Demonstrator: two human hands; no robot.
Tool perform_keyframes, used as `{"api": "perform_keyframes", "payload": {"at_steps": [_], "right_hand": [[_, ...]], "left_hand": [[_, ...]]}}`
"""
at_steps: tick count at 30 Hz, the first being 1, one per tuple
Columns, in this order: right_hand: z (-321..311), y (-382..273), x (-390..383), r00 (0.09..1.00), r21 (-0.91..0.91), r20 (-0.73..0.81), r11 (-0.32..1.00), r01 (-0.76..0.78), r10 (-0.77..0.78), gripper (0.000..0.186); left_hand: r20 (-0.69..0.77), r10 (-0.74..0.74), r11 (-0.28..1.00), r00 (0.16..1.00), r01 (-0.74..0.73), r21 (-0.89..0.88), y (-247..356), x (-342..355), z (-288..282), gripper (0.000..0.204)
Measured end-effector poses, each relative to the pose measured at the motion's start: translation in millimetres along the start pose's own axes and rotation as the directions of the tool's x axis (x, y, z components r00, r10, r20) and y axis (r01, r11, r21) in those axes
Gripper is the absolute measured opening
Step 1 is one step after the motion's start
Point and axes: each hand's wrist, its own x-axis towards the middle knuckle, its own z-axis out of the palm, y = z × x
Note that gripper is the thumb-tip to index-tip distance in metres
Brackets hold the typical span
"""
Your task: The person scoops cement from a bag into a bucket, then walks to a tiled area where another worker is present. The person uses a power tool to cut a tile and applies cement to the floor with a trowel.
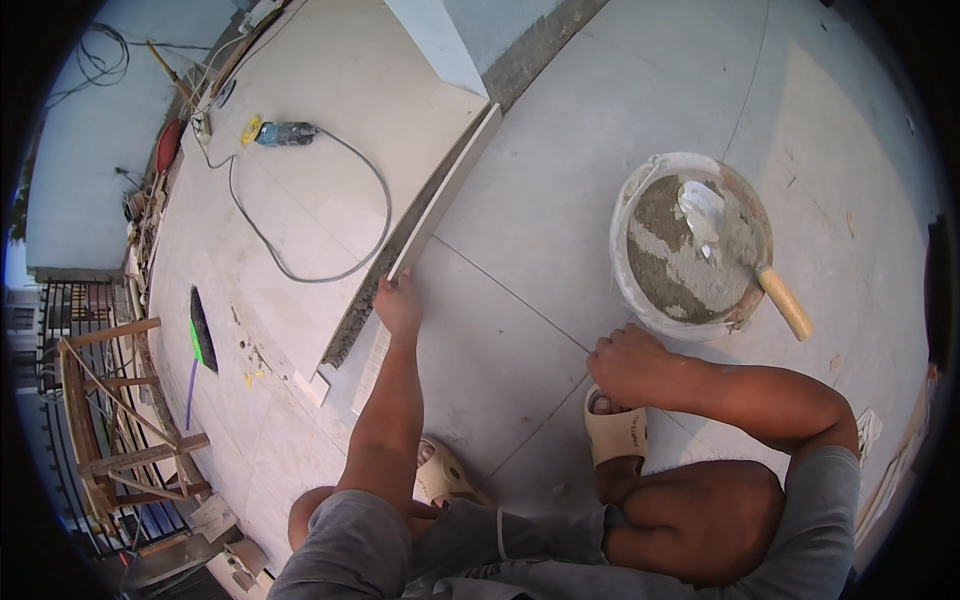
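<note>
Left hand (398,303) grips tile strip (445,190); right hand (628,365) fisted, empty

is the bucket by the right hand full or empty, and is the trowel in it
Partly full: grey mortar covers the inside of the white bucket. The trowel lies blade-down in the mortar, its wooden handle sticking out over the rim.

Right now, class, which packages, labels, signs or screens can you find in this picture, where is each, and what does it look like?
Pale flat sheet or pack: lower left, on the floor by the wooden frame; squarish, whitish, too small to tell which.
Signs, screens: none in view.
</note>
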Motion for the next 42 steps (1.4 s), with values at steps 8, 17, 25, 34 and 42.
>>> {"api": "perform_keyframes", "payload": {"at_steps": [8, 17, 25, 34, 42], "right_hand": [[-5.4, -5.9, 9.7, 0.998, 0.01, 0.057, 1.0, 0.006, -0.006, 0.015], [-9.1, -0.8, 2.4, 0.99, 0.012, 0.126, 0.998, -0.059, 0.057, 0.016], [0.8, 8.4, -0.5, 0.995, 0.042, 0.095, 0.999, -0.032, 0.028, 0.015], [10.4, 16.7, -2.1, 0.998, 0.055, 0.053, 0.998, -0.025, 0.022, 0.014], [7.0, 13.7, -1.0, 0.998, 0.027, 0.058, 0.999, -0.028, 0.027, 0.018]], "left_hand": [[-0.083, 0.01, 1.0, 0.996, -0.012, -0.026, -64.9, 14.5, 2.3, 0.04], [-0.017, -0.137, 0.98, 0.99, 0.133, -0.146, -64.7, 4.4, -10.5, 0.034], [-0.059, -0.115, 0.992, 0.992, 0.112, -0.064, -26.2, 17.2, 2.5, 0.031], [-0.073, -0.124, 0.986, 0.99, 0.114, -0.125, -32.5, 33.4, 17.2, 0.033], [-0.084, -0.171, 0.985, 0.982, 0.167, -0.053, -22.4, 33.9, 7.6, 0.036]]}}
